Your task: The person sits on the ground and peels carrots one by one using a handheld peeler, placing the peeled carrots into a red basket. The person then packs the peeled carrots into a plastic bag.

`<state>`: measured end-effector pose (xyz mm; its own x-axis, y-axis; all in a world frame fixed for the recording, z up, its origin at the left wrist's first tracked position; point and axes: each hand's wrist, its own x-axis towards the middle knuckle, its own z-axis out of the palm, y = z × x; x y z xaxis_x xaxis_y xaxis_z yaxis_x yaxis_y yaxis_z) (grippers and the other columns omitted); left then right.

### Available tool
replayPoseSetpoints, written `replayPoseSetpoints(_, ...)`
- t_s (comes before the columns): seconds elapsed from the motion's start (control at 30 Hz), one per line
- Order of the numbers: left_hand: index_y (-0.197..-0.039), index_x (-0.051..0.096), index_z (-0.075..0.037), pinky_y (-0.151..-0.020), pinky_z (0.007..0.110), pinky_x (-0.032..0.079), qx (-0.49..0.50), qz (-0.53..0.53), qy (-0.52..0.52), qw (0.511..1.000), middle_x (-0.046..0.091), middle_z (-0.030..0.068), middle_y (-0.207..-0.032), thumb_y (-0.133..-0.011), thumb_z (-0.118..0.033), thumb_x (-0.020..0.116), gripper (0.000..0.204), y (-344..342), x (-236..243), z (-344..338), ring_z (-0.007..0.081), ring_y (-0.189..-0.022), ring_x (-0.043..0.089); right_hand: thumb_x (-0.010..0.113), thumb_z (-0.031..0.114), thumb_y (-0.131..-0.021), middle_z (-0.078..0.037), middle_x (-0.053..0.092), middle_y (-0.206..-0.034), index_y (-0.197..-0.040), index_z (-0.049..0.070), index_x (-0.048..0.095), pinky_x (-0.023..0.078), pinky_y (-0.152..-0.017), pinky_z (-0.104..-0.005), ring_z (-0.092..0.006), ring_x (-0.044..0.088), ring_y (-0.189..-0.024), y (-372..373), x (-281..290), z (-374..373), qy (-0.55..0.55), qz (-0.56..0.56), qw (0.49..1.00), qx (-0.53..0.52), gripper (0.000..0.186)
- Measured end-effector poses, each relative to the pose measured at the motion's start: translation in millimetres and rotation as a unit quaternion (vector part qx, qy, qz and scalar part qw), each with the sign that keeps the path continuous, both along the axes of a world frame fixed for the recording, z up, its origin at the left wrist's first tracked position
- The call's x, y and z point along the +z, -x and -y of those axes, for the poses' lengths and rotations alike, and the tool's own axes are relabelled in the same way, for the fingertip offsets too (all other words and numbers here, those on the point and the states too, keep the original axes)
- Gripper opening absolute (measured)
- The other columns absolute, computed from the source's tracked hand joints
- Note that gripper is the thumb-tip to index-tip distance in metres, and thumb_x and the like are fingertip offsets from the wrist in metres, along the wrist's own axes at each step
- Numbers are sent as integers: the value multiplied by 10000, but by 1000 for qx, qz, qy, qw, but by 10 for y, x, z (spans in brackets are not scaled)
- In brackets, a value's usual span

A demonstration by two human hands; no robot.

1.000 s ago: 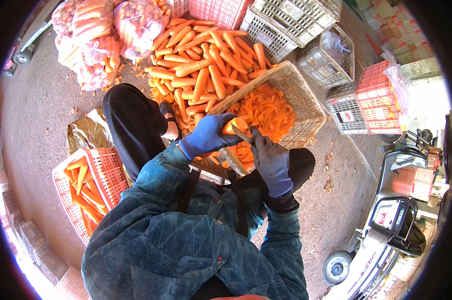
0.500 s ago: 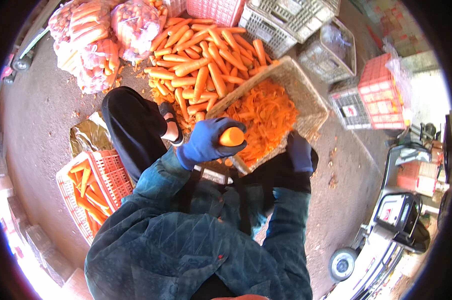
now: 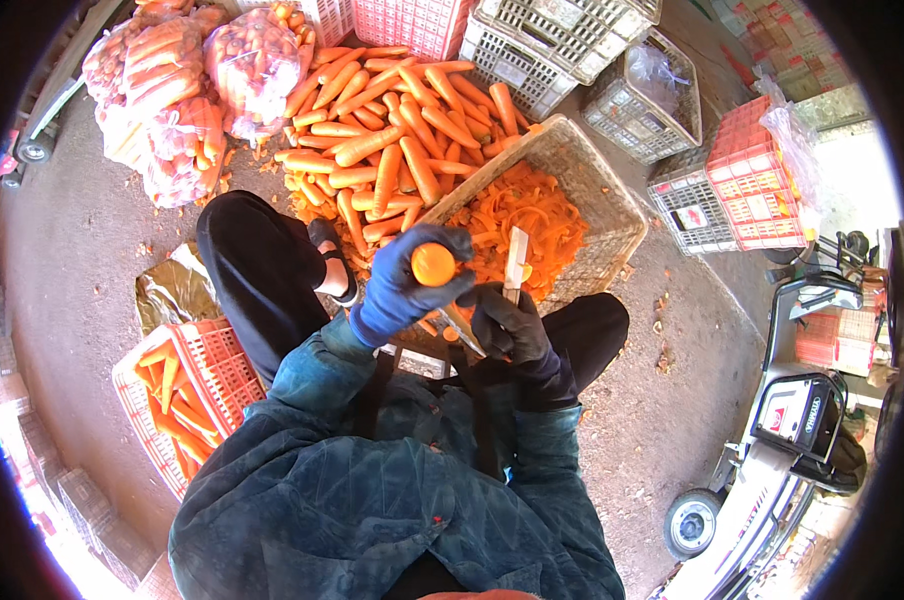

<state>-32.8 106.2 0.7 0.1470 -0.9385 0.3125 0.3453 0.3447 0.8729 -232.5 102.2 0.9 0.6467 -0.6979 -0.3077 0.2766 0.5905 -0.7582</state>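
apparently peeling is in hand: the blue-gloved left hand (image 3: 397, 287) closes round a thick orange carrot (image 3: 433, 265), while the dark-gloved right hand (image 3: 512, 328), just beside it, grips a pale, flat, strip-like tool (image 3: 515, 262) apart from the carrot. the carrot's round end faces up, its long axis roughly along the line of sight, far end hidden. beyond both hands, curly orange peelings (image 3: 537, 225) lie in a worn rectangular crate (image 3: 597, 175). another stroke would call for bringing the tool against the carrot's side.
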Motion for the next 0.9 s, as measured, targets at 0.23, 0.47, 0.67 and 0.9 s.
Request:
replayPoseSetpoints(0.23,-1268,558,-20,-945,381,495,75,-227,-116,964,638,96,-1052,-964,-344,636,451,36,-134,432,222,-1016,622,553,374,-1006,1,473,-515,-1083,-30,596,284,-335,-211,-43,348,-352,-269,-502,-92,-70,316,943,75,413)
replayPoseSetpoints(0.47,-1240,550,-26,-1028,388,451,67,-390,-46,917,630,91,-1072,-1003,-361,570,410,79,114,800,224,-1046,606,534,393,-1009,-68,652,-890,-1336,-5,496,367,-404,-199,-37,469,-484,29,-903,254,-243,515,809,-146,516)
replayPoseSetpoints(0.67,-1367,484,-56,-1095,412,404,-6,-365,-54,930,614,128,-1266,-1024,-332,534,443,355,83,565,246,-1205,578,434,591,-997,-14,589,-772,-1205,73,546,297,-418,-204,-51,363,-450,-267,-391,265,-9,194,955,-224,569)
replayPoseSetpoints(0.9,-1544,197,15,-1115,376,372,-415,-115,-207,878,373,164,-1514,-854,-334,754,954,-36,-7,-108,261,-1365,440,460,563,-998,60,526,-666,-1321,-37,540,274,-405,-212,-27,360,-441,615,-307,303,164,-26,956,-242,686)
